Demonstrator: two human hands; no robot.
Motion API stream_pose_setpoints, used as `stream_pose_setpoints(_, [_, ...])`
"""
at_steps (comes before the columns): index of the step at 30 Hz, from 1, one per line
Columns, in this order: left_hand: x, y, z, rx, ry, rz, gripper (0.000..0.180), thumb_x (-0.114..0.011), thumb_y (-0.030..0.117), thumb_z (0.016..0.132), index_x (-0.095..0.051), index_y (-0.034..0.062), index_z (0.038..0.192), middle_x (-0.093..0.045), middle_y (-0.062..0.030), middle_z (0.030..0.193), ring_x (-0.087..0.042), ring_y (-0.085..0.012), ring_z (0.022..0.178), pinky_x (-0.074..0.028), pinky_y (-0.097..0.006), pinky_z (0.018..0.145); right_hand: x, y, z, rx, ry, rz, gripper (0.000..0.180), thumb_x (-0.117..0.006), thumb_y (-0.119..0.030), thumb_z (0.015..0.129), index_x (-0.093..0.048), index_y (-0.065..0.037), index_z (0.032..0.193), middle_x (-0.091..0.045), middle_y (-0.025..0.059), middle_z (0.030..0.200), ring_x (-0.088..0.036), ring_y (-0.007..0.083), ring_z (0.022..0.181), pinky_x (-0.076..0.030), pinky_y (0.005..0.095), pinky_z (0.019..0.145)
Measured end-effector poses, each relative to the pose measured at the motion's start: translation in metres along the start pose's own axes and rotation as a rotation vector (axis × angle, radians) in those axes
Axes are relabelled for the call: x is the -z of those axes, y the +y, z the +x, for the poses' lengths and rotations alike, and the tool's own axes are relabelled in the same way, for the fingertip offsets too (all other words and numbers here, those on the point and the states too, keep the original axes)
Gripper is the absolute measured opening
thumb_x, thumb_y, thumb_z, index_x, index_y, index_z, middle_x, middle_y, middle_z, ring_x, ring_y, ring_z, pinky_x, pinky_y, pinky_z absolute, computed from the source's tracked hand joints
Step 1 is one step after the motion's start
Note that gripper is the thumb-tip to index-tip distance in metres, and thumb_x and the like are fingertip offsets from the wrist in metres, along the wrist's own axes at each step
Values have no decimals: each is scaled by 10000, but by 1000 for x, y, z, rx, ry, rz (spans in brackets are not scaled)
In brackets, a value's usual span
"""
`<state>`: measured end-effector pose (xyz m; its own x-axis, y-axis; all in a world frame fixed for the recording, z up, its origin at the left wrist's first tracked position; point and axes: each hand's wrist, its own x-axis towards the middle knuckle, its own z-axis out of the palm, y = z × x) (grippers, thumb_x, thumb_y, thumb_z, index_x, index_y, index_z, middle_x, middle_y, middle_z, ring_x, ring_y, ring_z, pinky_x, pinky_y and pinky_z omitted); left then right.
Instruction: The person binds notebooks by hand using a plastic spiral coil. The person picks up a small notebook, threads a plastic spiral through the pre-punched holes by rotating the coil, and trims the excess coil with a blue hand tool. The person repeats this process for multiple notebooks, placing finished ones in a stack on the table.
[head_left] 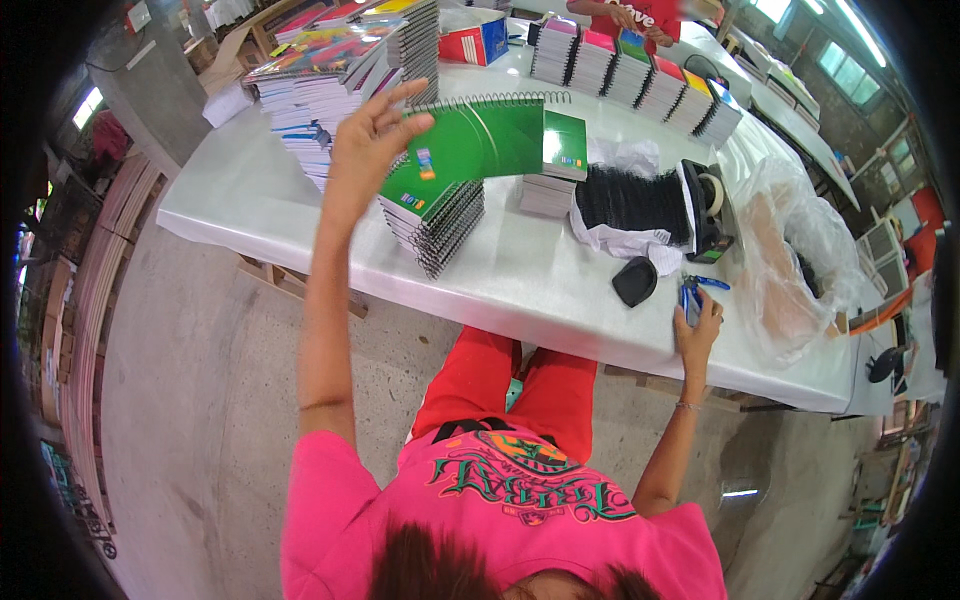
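My left hand (365,150) is closed on the left end of a green spiral notebook (485,140). The notebook is tilted above a stack of green spiral notebooks (435,225), its wire coil along the far edge and some coil sticking out past the right end. At the table's front right, my right hand (697,335) has its fingers closed round the handles of blue-handled pliers (692,290), which rest at the tabletop. Just right of the raised notebook is a pile of green-covered pads (565,150), partly hidden by it.
Black coils (635,208) lie on white paper beside a tape roll (713,195). A black pad-like piece (635,282) and a clear plastic bag (795,260) are near my right hand. Tall notebook stacks (330,80) stand back left, a notebook row (635,75) at the back. Another person (640,18) works beyond.
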<state>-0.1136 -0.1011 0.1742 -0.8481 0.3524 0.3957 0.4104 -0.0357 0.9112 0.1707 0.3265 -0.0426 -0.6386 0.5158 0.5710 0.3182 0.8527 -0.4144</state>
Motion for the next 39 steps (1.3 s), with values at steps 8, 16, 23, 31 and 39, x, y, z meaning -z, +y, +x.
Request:
stream_pose_setpoints(8, [27,2,80,-223,-343,369,417,-427,127,965,-557,76,1357,-568,-14,1323,-519,-123,1135,-380,-275,1014,-8,-7,-5,28,55,-73,438,-699,-194,824,-589,-40,1219,-577,225,1142,-555,396,1058,-438,474,910])
stream_pose_setpoints(16, [-14,-50,103,-396,-672,625,437,-351,143,854,-707,7,1068,-680,-176,1109,-594,-303,1050,-420,-367,1016,-8,-12,-7,-29,42,-111,439,-688,-231,838,-592,-48,1225,-573,209,1144,-547,381,1074,-426,473,928])
stream_pose_setpoints(23, [-37,-75,84,-274,-854,732,426,-358,134,829,-734,12,988,-644,-170,1005,-587,-325,995,-439,-398,968,-10,-8,-9,-47,56,-137,444,-678,-259,848,-591,-65,1238,-563,202,1173,-528,381,1111,-405,483,957])
stream_pose_setpoints(31, [-43,-87,80,-353,-846,679,413,-374,119,811,-760,49,940,-518,-133,911,-531,-299,935,-441,-377,901,-12,-8,-9,-52,58,-133,447,-679,-284,851,-590,-99,1248,-563,190,1189,-521,372,1132,-402,481,964])
stream_pose_setpoints(39, [-44,-90,78,-417,-833,730,422,-370,138,812,-769,104,945,-520,-101,914,-505,-262,973,-401,-375,930,-6,-51,19,-152,230,-119,306,-677,-265,874,-658,-106,1134,-593,143,1148,-558,333,1053,-416,439,935])
